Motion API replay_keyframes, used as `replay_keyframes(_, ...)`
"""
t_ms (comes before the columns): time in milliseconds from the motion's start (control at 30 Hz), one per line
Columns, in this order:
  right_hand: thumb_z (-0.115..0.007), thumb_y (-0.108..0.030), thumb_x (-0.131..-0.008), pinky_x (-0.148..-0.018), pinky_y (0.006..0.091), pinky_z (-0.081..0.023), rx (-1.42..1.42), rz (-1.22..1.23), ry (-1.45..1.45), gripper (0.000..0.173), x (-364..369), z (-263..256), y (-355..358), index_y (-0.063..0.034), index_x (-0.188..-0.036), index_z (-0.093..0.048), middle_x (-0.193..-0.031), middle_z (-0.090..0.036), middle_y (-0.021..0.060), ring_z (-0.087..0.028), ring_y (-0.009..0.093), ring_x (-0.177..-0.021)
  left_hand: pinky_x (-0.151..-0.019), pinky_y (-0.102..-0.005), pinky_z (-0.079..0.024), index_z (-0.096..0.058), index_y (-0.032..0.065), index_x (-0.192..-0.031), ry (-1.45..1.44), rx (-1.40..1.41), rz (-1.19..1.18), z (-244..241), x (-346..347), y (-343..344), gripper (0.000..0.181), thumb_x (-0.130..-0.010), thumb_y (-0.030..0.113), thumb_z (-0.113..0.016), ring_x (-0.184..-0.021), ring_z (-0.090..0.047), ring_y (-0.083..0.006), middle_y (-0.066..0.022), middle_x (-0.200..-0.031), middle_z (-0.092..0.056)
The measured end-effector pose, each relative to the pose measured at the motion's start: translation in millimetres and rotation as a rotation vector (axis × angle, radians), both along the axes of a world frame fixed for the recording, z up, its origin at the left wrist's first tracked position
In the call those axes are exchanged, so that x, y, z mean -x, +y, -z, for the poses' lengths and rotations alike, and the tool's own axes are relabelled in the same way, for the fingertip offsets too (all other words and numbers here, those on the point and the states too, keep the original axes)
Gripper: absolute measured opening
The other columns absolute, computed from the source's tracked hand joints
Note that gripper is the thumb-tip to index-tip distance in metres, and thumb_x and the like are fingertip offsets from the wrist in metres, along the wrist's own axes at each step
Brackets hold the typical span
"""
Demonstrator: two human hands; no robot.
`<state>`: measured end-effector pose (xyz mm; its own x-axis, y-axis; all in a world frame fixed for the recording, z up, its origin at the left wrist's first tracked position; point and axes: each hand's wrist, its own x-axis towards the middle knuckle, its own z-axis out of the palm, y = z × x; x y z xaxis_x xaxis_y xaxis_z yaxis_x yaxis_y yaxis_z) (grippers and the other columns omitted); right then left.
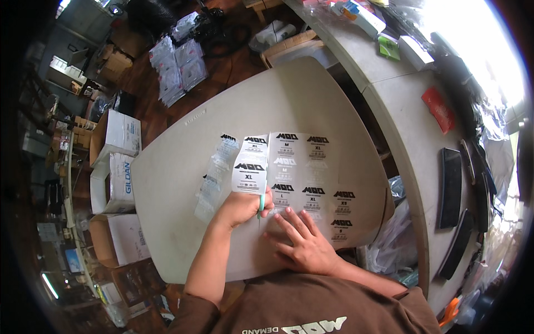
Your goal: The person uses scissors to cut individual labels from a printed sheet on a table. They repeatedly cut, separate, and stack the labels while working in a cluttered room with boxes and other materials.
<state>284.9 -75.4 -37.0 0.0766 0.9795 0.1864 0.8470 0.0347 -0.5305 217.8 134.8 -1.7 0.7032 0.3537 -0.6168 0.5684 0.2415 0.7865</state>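
My left hand (pixel 246 206) grips scissors with a teal handle (pixel 262 203); most of the blades cannot be made out. Just beyond this hand, a strip of printed film labels (pixel 250 171) curls up, parted by a slit from a wider translucent sheet of labels (pixel 298 169). The sheet lies on a pale table and bears dark logos and size letters. Near its lower edge, my right hand (pixel 302 242) rests palm down with fingers spread, holding nothing. Left of the strip, loose translucent pieces of label film (pixel 215 177) lie overlapping.
The pale tabletop (pixel 187 246) is under both hands. Open cardboard boxes (pixel 121 183) stand at its left. A curved counter (pixel 400 137) on the right holds dark phone-like slabs (pixel 450 188) and a red packet (pixel 438 109). Bagged stacks (pixel 177 69) lie on the floor beyond.
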Motion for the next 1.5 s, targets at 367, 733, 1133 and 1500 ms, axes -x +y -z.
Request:
replay_keyframes(367, -0.066, -0.016, -0.085, -0.092, 0.0432, -0.046, 0.072, 0.105, 0.385, 0.034, -52, -60, 37, -0.0042, -0.116, -0.063, -0.12, -0.057, 0.0156, -0.054, 0.034, -0.112, -0.055, -0.0282, -0.045, -0.062, 0.0028, -0.08, 0.007, -0.168, 0.048, 12, 0, -6, 0.01, -0.084, 0.013, -0.061, -0.06, -0.057, -0.0122, -0.0033, -0.069, -0.061)
replay_keyframes(733, -0.07, -0.018, -0.078, -0.107, 0.0444, -0.038, -0.115, -0.293, -0.347, 0.074, -93, -73, 161, -0.0137, -0.146, -0.041, -0.14, -0.051, 0.0151, -0.045, 0.032, -0.133, -0.07, -0.0359, -0.049, -0.066, 0.0003, -0.077, 0.073, -0.396, 0.205, 1, -4, -14, 0.019, -0.082, 0.018, -0.063, -0.069, -0.066, -0.023, -0.0116, -0.067, -0.066)
replay_keyframes(1133, -0.059, -0.056, -0.088, -0.101, 0.0426, -0.043, 0.606, -0.478, 0.017, 0.059, -92, -62, 202, -0.0092, -0.123, -0.064, -0.121, -0.064, 0.0145, -0.058, 0.033, -0.115, -0.072, -0.0384, -0.049, -0.064, -0.0015, -0.068, -0.081, -0.391, 0.182, 30, 8, -12, 0.028, -0.077, 0.025, -0.059, -0.07, -0.066, -0.0264, -0.013, -0.066, -0.065)
replay_keyframes(1500, -0.067, -0.025, -0.09, -0.077, 0.0401, -0.052, 0.119, -0.523, -0.034, 0.024, -57, -63, 202, -0.0024, -0.097, -0.071, -0.091, -0.07, 0.0179, -0.068, 0.032, -0.085, -0.066, -0.04, -0.054, -0.059, -0.0082, -0.076, -0.197, -0.46, 0.074, 50, 17, -16, 0.021, -0.074, 0.012, -0.05, -0.06, -0.066, -0.0262, -0.0162, -0.065, -0.065)
